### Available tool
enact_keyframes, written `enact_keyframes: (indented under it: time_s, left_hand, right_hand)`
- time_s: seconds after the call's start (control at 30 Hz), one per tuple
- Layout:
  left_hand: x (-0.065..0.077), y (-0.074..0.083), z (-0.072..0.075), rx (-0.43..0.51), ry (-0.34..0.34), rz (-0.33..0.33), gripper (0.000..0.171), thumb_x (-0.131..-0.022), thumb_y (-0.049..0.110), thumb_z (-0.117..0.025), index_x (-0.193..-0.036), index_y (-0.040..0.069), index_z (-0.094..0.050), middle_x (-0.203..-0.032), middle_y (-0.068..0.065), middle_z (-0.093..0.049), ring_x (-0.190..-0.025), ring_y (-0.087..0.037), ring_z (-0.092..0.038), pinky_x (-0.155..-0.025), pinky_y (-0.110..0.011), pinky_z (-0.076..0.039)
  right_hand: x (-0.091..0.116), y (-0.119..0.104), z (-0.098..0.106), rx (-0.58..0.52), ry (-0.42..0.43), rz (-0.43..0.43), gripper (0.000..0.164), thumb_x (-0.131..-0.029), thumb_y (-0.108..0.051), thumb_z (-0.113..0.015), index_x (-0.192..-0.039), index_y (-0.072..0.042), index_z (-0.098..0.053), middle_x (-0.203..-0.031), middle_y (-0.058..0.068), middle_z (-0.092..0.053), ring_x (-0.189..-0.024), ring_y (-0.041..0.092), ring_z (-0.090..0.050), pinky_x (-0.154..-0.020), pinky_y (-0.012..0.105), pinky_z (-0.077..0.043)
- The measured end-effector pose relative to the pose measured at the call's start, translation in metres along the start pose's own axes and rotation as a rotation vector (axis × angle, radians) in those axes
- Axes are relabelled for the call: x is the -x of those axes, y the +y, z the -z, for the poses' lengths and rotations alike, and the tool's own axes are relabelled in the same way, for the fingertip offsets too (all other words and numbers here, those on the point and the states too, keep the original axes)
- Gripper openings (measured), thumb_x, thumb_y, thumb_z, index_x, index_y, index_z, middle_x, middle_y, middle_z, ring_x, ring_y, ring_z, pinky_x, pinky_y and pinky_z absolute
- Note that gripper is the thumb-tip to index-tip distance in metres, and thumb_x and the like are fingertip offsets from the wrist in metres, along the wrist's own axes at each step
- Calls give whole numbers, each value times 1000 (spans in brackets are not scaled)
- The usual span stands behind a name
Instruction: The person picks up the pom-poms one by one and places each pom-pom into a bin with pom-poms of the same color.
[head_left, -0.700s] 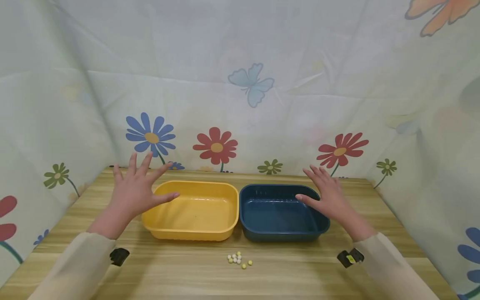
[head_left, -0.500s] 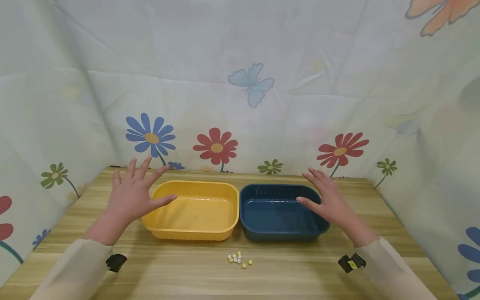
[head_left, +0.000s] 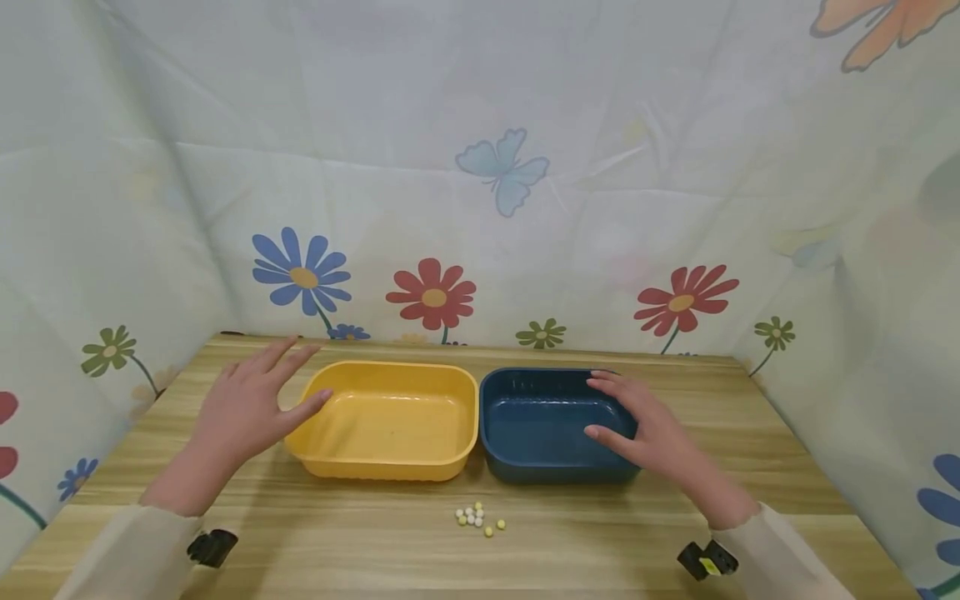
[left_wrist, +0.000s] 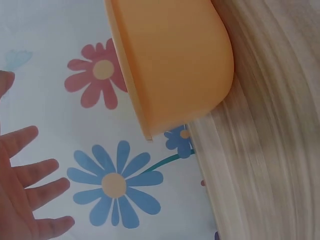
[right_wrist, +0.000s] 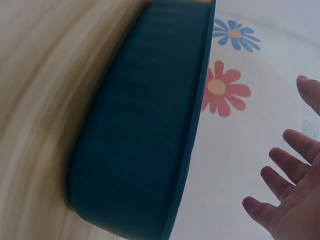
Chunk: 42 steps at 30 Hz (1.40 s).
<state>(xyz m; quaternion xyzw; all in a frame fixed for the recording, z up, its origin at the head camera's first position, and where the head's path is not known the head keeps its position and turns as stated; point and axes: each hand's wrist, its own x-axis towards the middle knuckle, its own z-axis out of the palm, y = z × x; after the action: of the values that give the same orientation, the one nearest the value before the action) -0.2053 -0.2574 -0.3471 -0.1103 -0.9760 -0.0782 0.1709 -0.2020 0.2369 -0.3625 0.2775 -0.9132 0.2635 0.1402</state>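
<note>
- Right across the back, the scene is being closed off by a flowered curtain, with red, blue and green blooms being shown low down
- In front of it a wood-grained tabletop is being used as the work surface, and, by the look of it, only the very start is being witnessed: nothing is being lifted or carried, so all the handling is seemingly being left to do
- On the left a yellow bin is being set out, upright, glossy and round-cornered, its bare floor being lit by a small glare
- Just beside it a blue bin is being stood, dark, upright and similarly shaped, its wall being blurred in the right wrist view
- Near the yellow rim the left hand is being held, fingers loosely spread, nothing being gripped
- By the blue rim the right hand is being held likewise, fingers parted, nothing being gripped
- And smallest, white and yellow beads are being seen on the near side, loosely clustered outside both bins, two yellow ones being set slightly apart, none being touched
</note>
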Motion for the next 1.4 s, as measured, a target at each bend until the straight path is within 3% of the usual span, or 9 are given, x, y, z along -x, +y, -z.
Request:
enact_keyframes:
  time_s: [0.2, 0.3, 0.5, 0.7, 1.0, 1.23, 1.4]
  left_hand:
    - [8, -6, -2, 102, 30, -29, 69, -95, 40, -69, -152, 8, -46, -149, -28, -52, -130, -54, -53, -100, -73, -49]
    - [12, -8, -3, 152, 8, -17, 66, -99, 36, -66, -153, 8, -44, -151, -29, -49, -133, -55, -50, -103, -74, -47]
    - [14, -14, -7, 252, -65, 56, 64, -103, 31, -61, -155, 1, -39, -154, -35, -43, -138, -58, -43, -111, -75, -39]
    - [18, -25, -19, 317, -94, 125, 62, -103, 23, -61, -153, -6, -38, -148, -39, -47, -131, -58, -49, -106, -73, -46]
    - [23, -34, -32, 488, -164, 221, 62, -109, 25, -50, -158, -6, -28, -154, -36, -42, -135, -54, -50, -106, -65, -51]
    - [20, -38, -44, 571, -206, 283, 62, -110, 27, -46, -158, -6, -27, -153, -37, -43, -136, -54, -50, -105, -62, -54]
    - [18, -37, -51, 625, -220, 311, 60, -110, 25, -44, -157, -9, -27, -151, -37, -45, -137, -53, -49, -106, -60, -53]
  right_hand:
    - [8, -7, -8, -43, -43, -22, 62, -88, -22, -79, -143, -4, -56, -146, 20, -59, -133, 45, -56, -103, 67, -52]
    - [12, -11, -12, -50, -54, -27, 59, -89, -24, -79, -141, -7, -58, -144, 16, -61, -132, 41, -58, -101, 63, -55]
    - [17, -19, -19, -106, -84, -53, 51, -91, -28, -78, -136, -11, -63, -136, 9, -67, -123, 32, -65, -99, 50, -61]
    - [19, -21, -27, -215, -158, -54, 48, -93, -29, -75, -134, -5, -64, -130, 11, -70, -111, 25, -68, -92, 34, -63]
    - [21, -29, -38, -367, -222, -12, 39, -93, -24, -76, -123, 0, -69, -115, 17, -73, -97, 23, -71, -82, 25, -64]
    - [21, -32, -51, -449, -283, 14, 33, -93, -19, -75, -116, 4, -71, -106, 22, -74, -88, -4, -65, -75, 20, -60]
    - [18, -37, -59, -447, -361, 19, 27, -93, -16, -75, -112, 2, -73, -101, 18, -76, -84, -7, -61, -71, 18, -58]
